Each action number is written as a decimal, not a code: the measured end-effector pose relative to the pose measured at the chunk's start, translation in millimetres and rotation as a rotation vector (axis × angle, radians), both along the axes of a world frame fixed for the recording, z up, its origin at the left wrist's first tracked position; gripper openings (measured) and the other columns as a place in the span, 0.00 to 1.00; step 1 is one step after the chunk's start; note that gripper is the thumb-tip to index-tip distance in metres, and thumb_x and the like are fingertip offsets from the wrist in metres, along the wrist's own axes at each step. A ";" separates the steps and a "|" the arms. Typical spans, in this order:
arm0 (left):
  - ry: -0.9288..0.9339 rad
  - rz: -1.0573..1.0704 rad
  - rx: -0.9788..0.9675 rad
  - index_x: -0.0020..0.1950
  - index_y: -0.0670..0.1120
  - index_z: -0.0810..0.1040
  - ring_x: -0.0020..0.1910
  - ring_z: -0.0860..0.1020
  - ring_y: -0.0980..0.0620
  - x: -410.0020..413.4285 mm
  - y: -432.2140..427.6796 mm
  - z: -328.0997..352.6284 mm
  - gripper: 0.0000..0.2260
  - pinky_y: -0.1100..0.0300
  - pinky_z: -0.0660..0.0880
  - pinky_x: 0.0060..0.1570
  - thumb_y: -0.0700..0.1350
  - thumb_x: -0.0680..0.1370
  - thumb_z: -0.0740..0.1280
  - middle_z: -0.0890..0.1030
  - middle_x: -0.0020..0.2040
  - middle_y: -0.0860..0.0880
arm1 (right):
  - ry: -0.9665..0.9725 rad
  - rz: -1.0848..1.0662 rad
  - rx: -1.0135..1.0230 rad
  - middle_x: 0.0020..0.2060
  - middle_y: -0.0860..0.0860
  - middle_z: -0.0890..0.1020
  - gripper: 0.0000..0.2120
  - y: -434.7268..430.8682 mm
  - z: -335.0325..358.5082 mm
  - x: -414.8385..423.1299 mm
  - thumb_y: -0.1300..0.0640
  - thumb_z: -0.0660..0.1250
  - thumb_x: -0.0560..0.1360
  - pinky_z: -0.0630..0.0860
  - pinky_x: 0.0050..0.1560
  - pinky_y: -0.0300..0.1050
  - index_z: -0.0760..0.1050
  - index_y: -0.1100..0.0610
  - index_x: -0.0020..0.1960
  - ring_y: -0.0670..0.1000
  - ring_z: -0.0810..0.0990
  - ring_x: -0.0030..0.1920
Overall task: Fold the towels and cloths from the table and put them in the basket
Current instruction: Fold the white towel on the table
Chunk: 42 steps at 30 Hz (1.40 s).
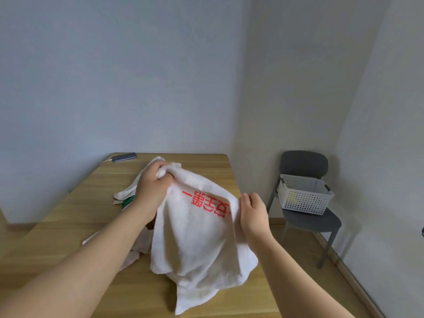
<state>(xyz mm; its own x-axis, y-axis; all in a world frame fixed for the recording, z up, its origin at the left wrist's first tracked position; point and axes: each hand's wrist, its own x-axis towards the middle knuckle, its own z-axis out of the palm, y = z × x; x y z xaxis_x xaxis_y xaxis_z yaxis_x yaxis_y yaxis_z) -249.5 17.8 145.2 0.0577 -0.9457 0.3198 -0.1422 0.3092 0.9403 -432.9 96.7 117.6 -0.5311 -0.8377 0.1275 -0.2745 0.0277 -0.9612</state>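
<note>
One wood table (68, 226), chair (305, 164) w/ basket (302, 198)

Both my bare forearms reach forward, the left from the lower left, the right from the lower right. My left hand (151, 187) is raised farther out, fingers curled tight round a bunched edge of the towel (199, 237). My right hand (253, 214) sits nearer and lower (back toward me), pinching the opposite edge.

Red "安全第一" on white towel (202, 237)
</note>
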 end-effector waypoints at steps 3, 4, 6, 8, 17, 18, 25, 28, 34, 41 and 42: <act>-0.003 0.007 -0.055 0.44 0.51 0.74 0.40 0.73 0.57 10.2 5.2 1.8 0.09 0.63 0.69 0.40 0.36 0.77 0.62 0.76 0.40 0.54 | -0.028 0.169 0.029 0.32 0.48 0.73 0.15 -0.7 11.2 6.3 0.57 0.57 0.80 0.66 0.35 0.41 0.69 0.56 0.35 0.46 0.70 0.34; 0.024 -0.024 0.010 0.43 0.53 0.75 0.42 0.75 0.56 14.9 3.8 -3.1 0.09 0.61 0.71 0.42 0.38 0.76 0.63 0.77 0.41 0.54 | -0.032 0.222 0.094 0.34 0.50 0.75 0.13 -1.9 8.0 9.1 0.57 0.57 0.80 0.67 0.36 0.41 0.71 0.57 0.38 0.48 0.71 0.35; 0.005 -0.070 0.157 0.42 0.57 0.76 0.46 0.77 0.51 26.0 -3.5 -23.6 0.07 0.54 0.73 0.49 0.43 0.74 0.66 0.79 0.45 0.51 | -0.003 0.302 0.260 0.37 0.53 0.76 0.10 -1.7 -9.9 13.8 0.58 0.57 0.79 0.66 0.38 0.42 0.73 0.59 0.42 0.50 0.71 0.37; -0.212 -0.032 0.229 0.40 0.54 0.75 0.47 0.77 0.47 37.9 -7.5 -46.8 0.03 0.53 0.72 0.49 0.45 0.73 0.65 0.80 0.46 0.46 | 0.056 0.382 0.414 0.35 0.52 0.75 0.09 3.9 -32.4 18.5 0.59 0.56 0.79 0.64 0.34 0.40 0.73 0.59 0.43 0.48 0.70 0.34; -0.592 0.017 0.599 0.41 0.46 0.68 0.37 0.74 0.46 80.2 31.0 -122.7 0.11 0.52 0.74 0.40 0.46 0.82 0.53 0.70 0.33 0.50 | -0.039 0.689 0.775 0.55 0.52 0.81 0.14 29.6 -116.0 81.5 0.57 0.57 0.77 0.76 0.59 0.47 0.79 0.54 0.55 0.52 0.78 0.57; -0.343 -0.023 0.723 0.41 0.47 0.69 0.34 0.74 0.46 84.2 34.2 -126.9 0.11 0.55 0.74 0.36 0.45 0.82 0.53 0.72 0.33 0.48 | -0.049 0.724 0.804 0.54 0.51 0.81 0.13 31.2 -121.6 93.5 0.58 0.57 0.77 0.76 0.56 0.45 0.78 0.53 0.56 0.51 0.79 0.55; 0.575 0.125 0.859 0.49 0.43 0.75 0.36 0.80 0.48 172.7 23.7 -146.5 0.05 0.57 0.76 0.34 0.40 0.79 0.60 0.81 0.38 0.45 | -0.057 0.694 0.829 0.34 0.49 0.78 0.09 31.4 -132.2 172.9 0.57 0.57 0.78 0.74 0.35 0.36 0.73 0.52 0.55 0.46 0.76 0.31; 0.559 0.331 0.820 0.43 0.44 0.74 0.35 0.75 0.50 217.4 6.9 -159.5 0.08 0.57 0.72 0.35 0.41 0.78 0.56 0.75 0.37 0.47 | -0.044 0.424 0.738 0.31 0.49 0.77 0.07 28.5 -147.9 188.8 0.59 0.58 0.77 0.70 0.31 0.37 0.74 0.53 0.47 0.47 0.73 0.28; -0.722 0.357 0.572 0.71 0.47 0.62 0.67 0.64 0.42 213.5 8.8 -193.4 0.21 0.47 0.64 0.63 0.51 0.79 0.55 0.66 0.67 0.42 | 0.162 0.170 0.735 0.54 0.52 0.76 0.16 41.2 -166.1 189.9 0.61 0.55 0.75 0.71 0.37 0.40 0.73 0.52 0.59 0.50 0.76 0.46; -1.165 -0.818 0.374 0.72 0.54 0.61 0.69 0.62 0.49 149.9 81.4 -223.7 0.26 0.50 0.66 0.66 0.58 0.75 0.61 0.61 0.71 0.52 | 0.254 0.243 0.760 0.64 0.53 0.70 0.25 45.5 -170.4 187.5 0.63 0.52 0.76 0.73 0.58 0.46 0.63 0.48 0.72 0.54 0.72 0.62; -1.247 -0.794 0.311 0.72 0.55 0.60 0.70 0.59 0.47 149.2 84.2 -226.3 0.27 0.48 0.65 0.65 0.58 0.75 0.61 0.58 0.72 0.53 | 0.261 0.247 0.744 0.64 0.53 0.70 0.25 44.2 -169.9 187.1 0.62 0.52 0.77 0.73 0.58 0.47 0.62 0.47 0.72 0.54 0.72 0.62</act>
